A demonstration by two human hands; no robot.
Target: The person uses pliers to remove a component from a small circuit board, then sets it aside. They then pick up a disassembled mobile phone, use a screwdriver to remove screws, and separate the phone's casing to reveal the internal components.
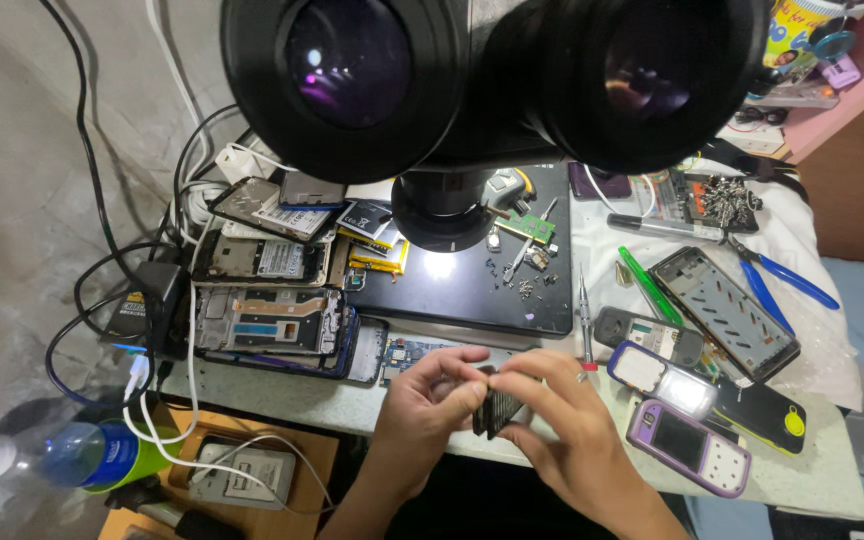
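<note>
A small dark phone part (497, 408) is pinched between both my hands near the front edge of the white bench (812, 470). My left hand (430, 405) grips its left side with fingers curled. My right hand (560, 425) holds its right side from above. Both hands hover just below the black base plate (472, 290) of a microscope, whose twin eyepieces (472, 70) fill the top of the view. A small green circuit board (525, 227) and loose tiny parts lie on the plate under its light.
Stacked opened phone frames (267, 320) lie at the left among black and white cables (152, 400). At the right are a purple keypad phone (687, 447), a phone frame (724, 310), blue-handled pliers (787, 278), a green pen (649, 286) and a screwdriver (585, 322). A bottle (52, 458) lies lower left.
</note>
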